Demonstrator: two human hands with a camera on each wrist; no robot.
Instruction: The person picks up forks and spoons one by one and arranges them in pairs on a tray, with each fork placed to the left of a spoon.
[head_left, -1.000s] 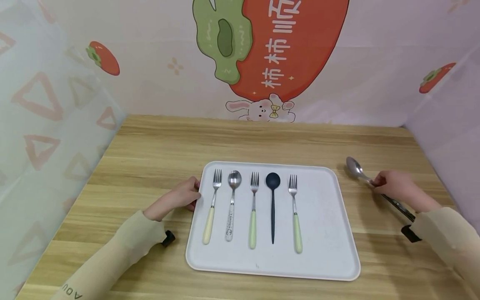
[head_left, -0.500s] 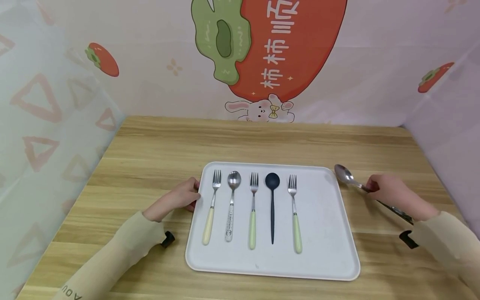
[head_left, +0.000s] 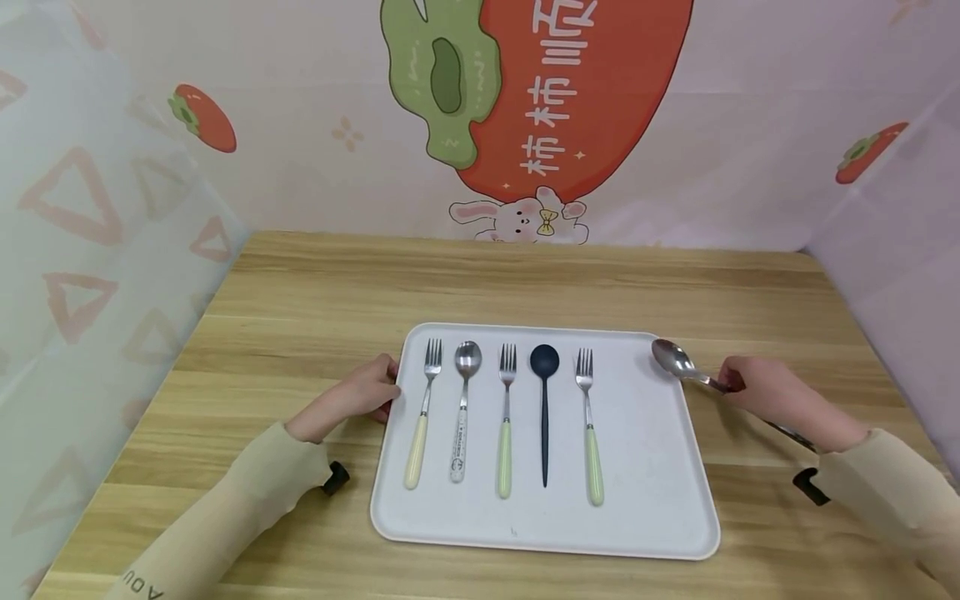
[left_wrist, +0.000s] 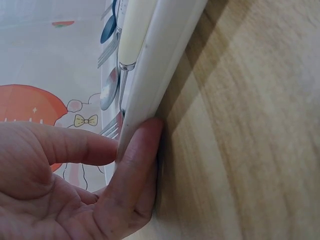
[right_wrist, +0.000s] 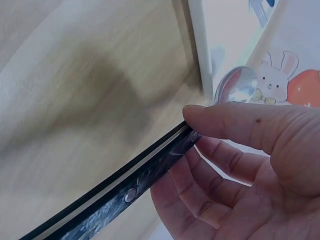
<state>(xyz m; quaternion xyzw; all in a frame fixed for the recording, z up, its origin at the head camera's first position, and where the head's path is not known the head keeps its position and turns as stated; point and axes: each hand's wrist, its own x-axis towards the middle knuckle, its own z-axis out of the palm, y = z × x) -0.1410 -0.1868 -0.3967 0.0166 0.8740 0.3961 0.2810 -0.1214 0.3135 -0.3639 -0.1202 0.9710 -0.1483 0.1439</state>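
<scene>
A white tray (head_left: 652, 500) lies on the wooden table, with cutlery laid side by side on its left and middle. My left hand (head_left: 358, 390) grips the tray's left edge, thumb (left_wrist: 85, 147) above and fingers against the outer side. My right hand (head_left: 776, 396) pinches a large spoon with a dark, riveted handle (right_wrist: 150, 177), near where handle meets metal neck. In the head view the spoon's bowl (head_left: 671, 357) is over the tray's upper right corner, its handle slanting back under my hand and partly hidden.
On the tray are a cream-handled fork (head_left: 417, 450), a spoon with a patterned handle (head_left: 459, 446), a green-handled fork (head_left: 506, 458), a black spoon (head_left: 545, 417) and another green-handled fork (head_left: 594, 462). Patterned cloth walls (head_left: 300, 125) border the table's back and sides.
My right hand has carried the large spoon leftward, its bowl passing from the table to over the tray's upper right corner. My left hand stays at the tray's edge.
</scene>
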